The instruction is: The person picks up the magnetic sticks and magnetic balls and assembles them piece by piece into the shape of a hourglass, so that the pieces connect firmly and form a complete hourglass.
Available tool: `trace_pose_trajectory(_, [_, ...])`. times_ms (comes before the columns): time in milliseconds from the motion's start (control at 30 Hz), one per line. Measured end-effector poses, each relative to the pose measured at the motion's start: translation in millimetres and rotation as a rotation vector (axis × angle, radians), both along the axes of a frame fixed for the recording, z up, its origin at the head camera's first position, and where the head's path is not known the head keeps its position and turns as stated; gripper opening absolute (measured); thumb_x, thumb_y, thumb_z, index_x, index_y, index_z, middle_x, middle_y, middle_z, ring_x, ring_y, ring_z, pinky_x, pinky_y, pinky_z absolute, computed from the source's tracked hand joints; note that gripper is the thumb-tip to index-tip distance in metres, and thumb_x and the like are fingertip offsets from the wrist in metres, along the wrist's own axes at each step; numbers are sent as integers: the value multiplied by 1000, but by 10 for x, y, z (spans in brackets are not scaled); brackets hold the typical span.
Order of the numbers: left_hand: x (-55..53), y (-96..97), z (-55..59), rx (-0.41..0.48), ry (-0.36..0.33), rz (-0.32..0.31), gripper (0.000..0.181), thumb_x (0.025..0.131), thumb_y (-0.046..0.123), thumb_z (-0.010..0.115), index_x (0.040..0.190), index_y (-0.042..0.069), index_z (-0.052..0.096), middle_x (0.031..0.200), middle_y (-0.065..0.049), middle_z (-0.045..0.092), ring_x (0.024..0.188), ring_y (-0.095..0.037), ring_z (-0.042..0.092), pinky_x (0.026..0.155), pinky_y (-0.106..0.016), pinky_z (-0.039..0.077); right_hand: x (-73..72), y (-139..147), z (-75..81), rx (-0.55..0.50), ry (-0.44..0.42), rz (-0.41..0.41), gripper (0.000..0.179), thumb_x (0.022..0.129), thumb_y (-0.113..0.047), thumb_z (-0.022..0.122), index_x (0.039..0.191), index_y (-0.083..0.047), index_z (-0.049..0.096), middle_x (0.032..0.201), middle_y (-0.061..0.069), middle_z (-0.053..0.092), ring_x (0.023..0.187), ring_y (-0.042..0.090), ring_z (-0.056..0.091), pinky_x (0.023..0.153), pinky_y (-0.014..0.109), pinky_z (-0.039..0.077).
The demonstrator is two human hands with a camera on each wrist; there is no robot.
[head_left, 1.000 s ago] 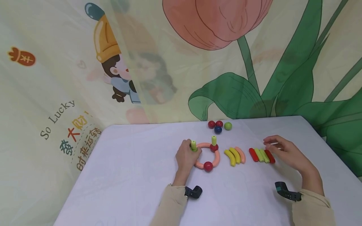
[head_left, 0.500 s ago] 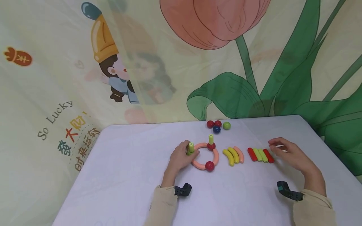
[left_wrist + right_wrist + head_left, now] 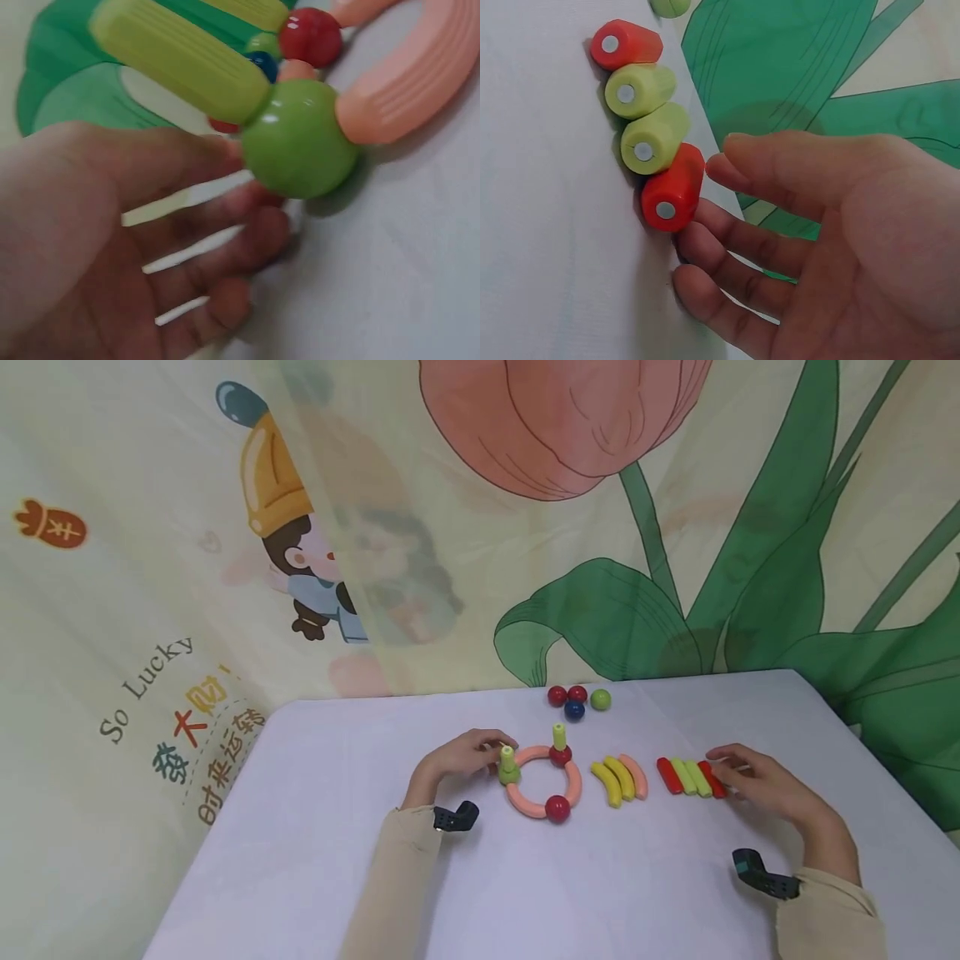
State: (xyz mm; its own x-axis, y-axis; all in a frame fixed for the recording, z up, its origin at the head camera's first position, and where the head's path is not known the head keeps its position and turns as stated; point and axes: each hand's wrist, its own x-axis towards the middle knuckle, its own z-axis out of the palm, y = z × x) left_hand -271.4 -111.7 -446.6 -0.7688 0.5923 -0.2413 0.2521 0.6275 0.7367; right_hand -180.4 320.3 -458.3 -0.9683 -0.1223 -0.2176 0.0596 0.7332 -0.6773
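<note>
A ring of pink curved pieces [image 3: 527, 804] joined by balls lies mid-table. Its left joint is a green ball [image 3: 300, 139], from which a light green rod [image 3: 507, 757] stands up. The back red ball [image 3: 560, 755] bears another upright green rod [image 3: 558, 735]; the front red ball [image 3: 557, 809] has none. My left hand [image 3: 459, 755] is just left of the green ball, fingers loosely bent, fingertips close beside it. My right hand [image 3: 768, 787] hovers at the row of short rods, its relaxed fingers right at the end red rod [image 3: 673, 195], without gripping it.
Two yellow curved pieces [image 3: 615, 779] and a pink one [image 3: 634, 777] lie right of the ring. The rod row also has two green rods [image 3: 690, 777] and another red rod [image 3: 670, 776]. Loose red, blue [image 3: 574, 711] and green balls [image 3: 600, 699] sit near the back edge.
My left hand has let go of the green ball and its rod and drawn back to the left, leaving the rod upright. My right hand has come slightly lower toward the end red rod.
</note>
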Motion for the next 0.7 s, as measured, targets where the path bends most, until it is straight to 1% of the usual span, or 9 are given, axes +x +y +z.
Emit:
trace_pose_trajectory(67, [-92,68,-46,23,1,10,28,97,14,47,120,14,62,95,-4,63,77,-14,55,71,-25,44,0,-16,-7,-5,4,1,52,97,-37,49,131,2,41,123,29,48,106,38,49,77,41,54])
trace_pose_trajectory(100, [-130,101,-64,30,1,16,26,97,16,49,119,14,63,97,-4,64,79,-14,54,72,-25,44,0,-27,-11,-9,5,2,52,97,-37,49,131,2,42,122,29,48,105,37,49,77,41,54])
trace_pose_trajectory(167, [-194,164,-99,35,12,13,23,96,21,54,116,16,65,103,-1,65,84,-13,54,77,-26,45,-1,-49,-20,-12,0,-1,52,97,-37,50,132,1,42,121,28,49,105,36,49,76,40,54])
trace_pose_trajectory(267, [-242,245,-130,20,27,-20,23,92,28,60,113,20,67,111,3,66,96,-12,53,88,-29,43,7,-67,-29,-13,-17,-2,53,96,-37,50,133,0,42,121,29,48,104,37,48,76,40,54])
trace_pose_trajectory(333, [-264,287,-153,12,36,-47,24,90,30,63,112,21,68,114,5,65,99,-12,52,91,-31,42,17,-74,-40,-9,-24,-3,53,96,-37,50,134,0,43,122,29,47,104,37,48,76,40,54])
trace_pose_trajectory(400, [-270,317,-164,5,44,-61,23,89,30,65,110,22,69,112,5,65,98,-13,51,89,-31,42,27,-80,-46,-10,-25,-1,53,97,-36,50,135,0,43,122,30,47,104,37,48,76,40,55])
trace_pose_trajectory(500, [-271,350,-174,-4,63,-69,23,87,31,67,108,22,70,107,5,66,92,-13,51,83,-28,42,36,-83,-43,-4,-8,9,50,97,-33,51,134,0,45,121,29,49,103,35,49,75,38,54])
trace_pose_trajectory(700, [-275,396,-184,10,97,-52,22,86,35,67,105,24,71,100,8,66,85,-11,50,75,-23,41,31,-49,-12,27,38,16,42,95,-24,54,130,-1,49,114,24,53,99,33,50,70,34,53])
